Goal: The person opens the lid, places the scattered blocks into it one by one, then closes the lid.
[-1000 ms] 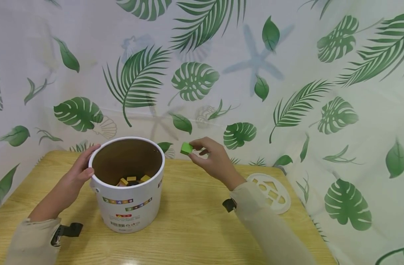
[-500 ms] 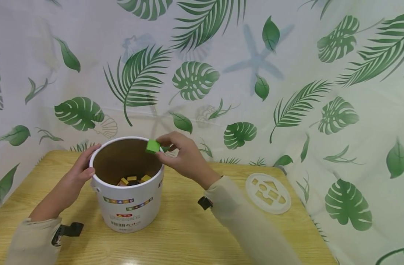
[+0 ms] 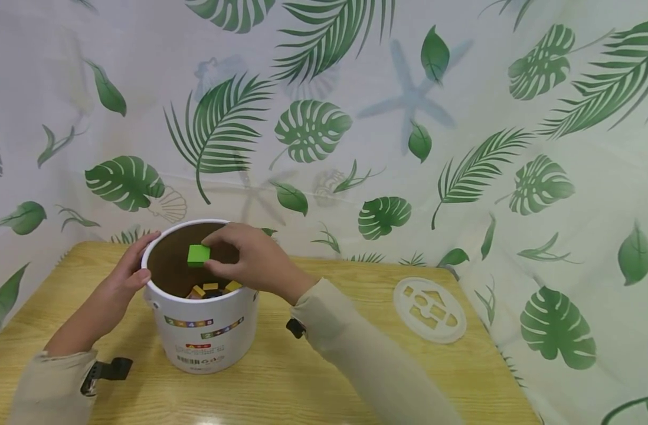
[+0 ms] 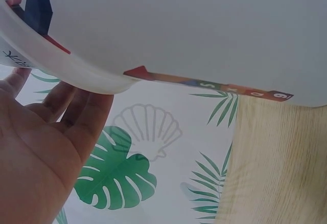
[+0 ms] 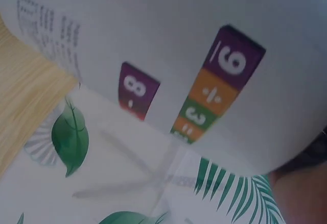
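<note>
A white bucket with printed sums on its side stands on the table. My left hand rests against its left side at the rim. The left wrist view shows that hand's extended fingers touching the rim, the palm apart from the wall. My right hand reaches over the right rim and pinches a green block between thumb and fingers, inside the bucket's mouth. Several yellow blocks and darker pieces lie inside below it. In the right wrist view the bucket wall hides the block.
A pale oval stencil with cut-out shapes lies at the right of the wooden table. Behind the table hangs a leaf-patterned sheet, close to the back edge.
My right hand has carried the green block leftward from beside the bucket, over the right rim, and lowered it a little into the mouth. My left hand has stayed put.
</note>
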A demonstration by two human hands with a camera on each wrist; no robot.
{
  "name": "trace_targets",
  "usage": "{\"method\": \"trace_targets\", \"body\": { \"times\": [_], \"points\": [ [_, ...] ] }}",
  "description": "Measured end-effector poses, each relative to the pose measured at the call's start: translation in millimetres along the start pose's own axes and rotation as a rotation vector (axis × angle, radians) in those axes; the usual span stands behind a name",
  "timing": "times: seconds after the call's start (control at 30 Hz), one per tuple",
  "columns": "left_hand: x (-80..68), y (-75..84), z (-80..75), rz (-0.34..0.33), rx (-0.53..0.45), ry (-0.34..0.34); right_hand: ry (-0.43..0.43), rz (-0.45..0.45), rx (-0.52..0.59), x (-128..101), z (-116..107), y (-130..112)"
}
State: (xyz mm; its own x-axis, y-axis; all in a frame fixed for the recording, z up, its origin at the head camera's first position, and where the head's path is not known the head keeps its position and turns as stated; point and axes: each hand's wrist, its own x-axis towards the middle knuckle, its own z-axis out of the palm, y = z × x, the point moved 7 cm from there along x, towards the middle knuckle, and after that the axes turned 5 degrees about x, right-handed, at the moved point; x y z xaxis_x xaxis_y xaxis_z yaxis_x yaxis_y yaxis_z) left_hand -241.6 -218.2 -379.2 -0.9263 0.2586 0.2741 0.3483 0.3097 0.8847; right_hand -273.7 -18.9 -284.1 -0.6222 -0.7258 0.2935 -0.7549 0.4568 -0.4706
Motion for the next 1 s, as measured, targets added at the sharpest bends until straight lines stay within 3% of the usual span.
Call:
{"method": "trace_targets", "body": {
  "times": [0.23,0.5,1.0],
  "points": [
    [5.3,0.0,-3.5,0.031,-0.003,-0.010,-0.064,0.039,0.013,20,11,-8],
    [6.9,-0.2,-6.7,0.040,0.034,-0.008,-0.112,0.150,0.050,24,22,1],
    [4.4,1.2,-4.8,0.041,0.021,-0.003,-0.129,0.170,0.054,21,24,1]
  ]
}}
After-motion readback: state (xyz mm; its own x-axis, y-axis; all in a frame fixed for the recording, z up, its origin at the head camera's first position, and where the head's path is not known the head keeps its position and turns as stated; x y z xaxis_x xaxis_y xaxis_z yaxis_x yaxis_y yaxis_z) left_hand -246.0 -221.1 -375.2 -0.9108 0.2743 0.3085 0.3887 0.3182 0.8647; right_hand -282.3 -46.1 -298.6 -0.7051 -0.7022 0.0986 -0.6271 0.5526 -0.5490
